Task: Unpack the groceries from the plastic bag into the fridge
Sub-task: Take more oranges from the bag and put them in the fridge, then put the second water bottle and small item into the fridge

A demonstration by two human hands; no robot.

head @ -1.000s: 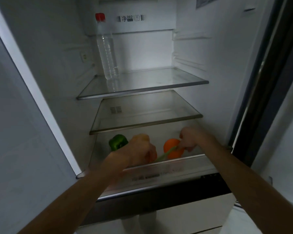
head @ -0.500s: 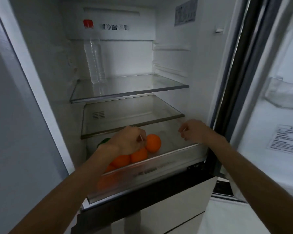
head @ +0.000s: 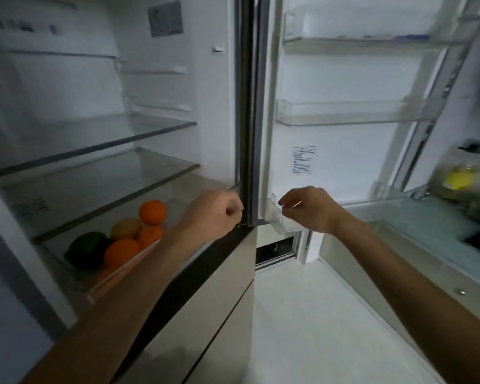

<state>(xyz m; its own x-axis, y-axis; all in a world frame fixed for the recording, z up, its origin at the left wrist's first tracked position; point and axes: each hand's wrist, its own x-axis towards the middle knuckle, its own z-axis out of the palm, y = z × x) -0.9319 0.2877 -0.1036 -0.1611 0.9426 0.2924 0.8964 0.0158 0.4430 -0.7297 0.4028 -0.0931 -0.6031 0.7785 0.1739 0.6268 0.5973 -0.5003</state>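
Observation:
The fridge's clear crisper drawer stands pulled out at lower left. It holds several oranges, a yellowish fruit and a green pepper. My left hand hovers to the right of the drawer at the fridge's door frame, curled into a fist with nothing clearly in it. My right hand is in front of the lowest door bin, its fingertips pinching a thin pale strip. The plastic bag, blurred and with something yellow inside, sits on the counter at far right.
Two glass shelves lie bare above the drawer. The open right door carries clear bins. A glass-topped counter runs along the right. Pale floor lies between the fridge and the counter.
The view has swung right, from the fridge's interior to the open door and counter. Both hands have come out of the drawer and moved right. The oranges now lie in the drawer.

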